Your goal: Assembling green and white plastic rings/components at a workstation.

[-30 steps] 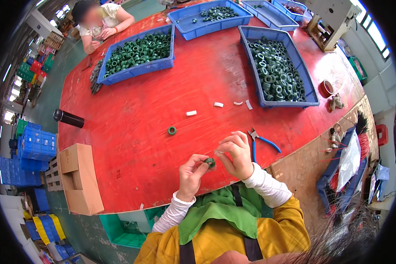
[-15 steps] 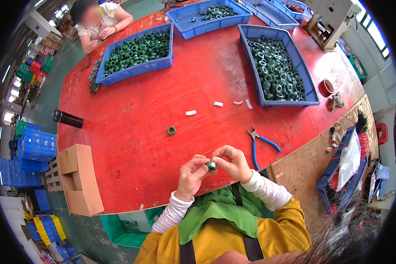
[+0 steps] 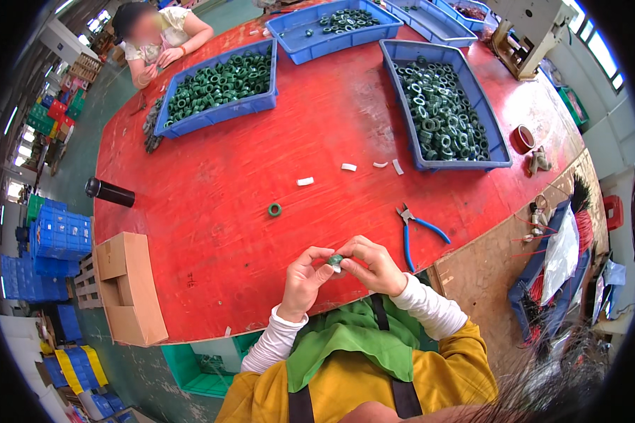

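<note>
From here I count five blue trays (image 3: pixel 219 117) in the upper half, four white pieces (image 3: pixel 305 181) mid-frame, one loose green ring (image 3: pixel 274 214) left of centre, one pair of pliers (image 3: pixel 406 218) right of centre; lower centre, two hands (image 3: pixel 381 266) holding one green piece (image 3: pixel 335 260).

1 head-worn fisheye, looking down; left hand (image 3: pixel 303 284), right hand (image 3: pixel 381 268) near.

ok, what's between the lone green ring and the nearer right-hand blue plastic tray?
Roughly between them: four short white pieces strewn on the red tabletop, head view.
</note>
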